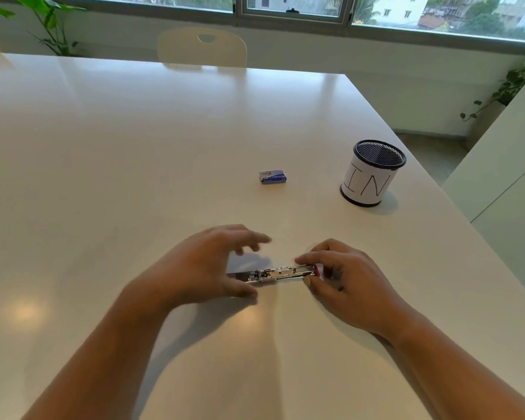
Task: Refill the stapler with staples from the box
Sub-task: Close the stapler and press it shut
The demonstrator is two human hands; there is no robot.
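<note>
Stapler lies well inside table edges, box beyond it.

1. The stapler is slim, shiny silver metal, with a bit of pink plastic showing at its right end. It lies lengthwise from left to right on the white table, close to the person. Its metal channel and spring parts face up, so it looks swung open. The right hand pinches its right end between thumb and fingers. Its left end is partly hidden by the left hand, which is blurred.
2. The box of staples is small, flat and rectangular, blue with a paler patch on top. It lies flat on the table and looks closed, well beyond the stapler and apart from both hands.
</note>
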